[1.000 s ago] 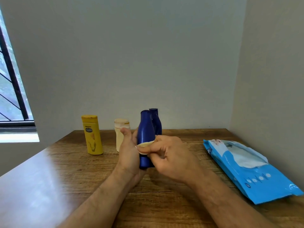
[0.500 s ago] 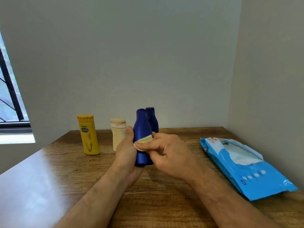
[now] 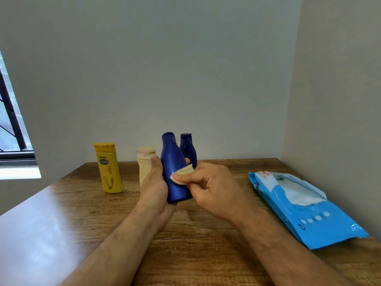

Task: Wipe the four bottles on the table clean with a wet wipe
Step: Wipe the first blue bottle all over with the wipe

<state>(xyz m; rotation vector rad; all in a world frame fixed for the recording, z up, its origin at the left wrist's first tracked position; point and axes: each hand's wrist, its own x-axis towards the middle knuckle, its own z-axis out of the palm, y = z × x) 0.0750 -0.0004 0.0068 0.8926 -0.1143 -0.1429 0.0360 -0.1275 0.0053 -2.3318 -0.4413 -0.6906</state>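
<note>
Two bare forearms, lightly haired, reach in above the wooden table [image 3: 61, 213], sleeveless to the frame's lower edge; left hand [image 3: 153, 188] and right hand [image 3: 214, 190] wear no rings, watch or gloves.

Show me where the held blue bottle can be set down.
Bare wood lies between the right hand and the wipes pack, and left of the yellow bottle. It is crowded behind the held blue bottle, where the cream bottle and second blue bottle stand.

Held bottle [image 3: 174, 172] between fingers [image 3: 186, 179]; three bottles behind fingers on surface [image 3: 61, 203]; wipe pack [image 3: 305, 211] right.
</note>
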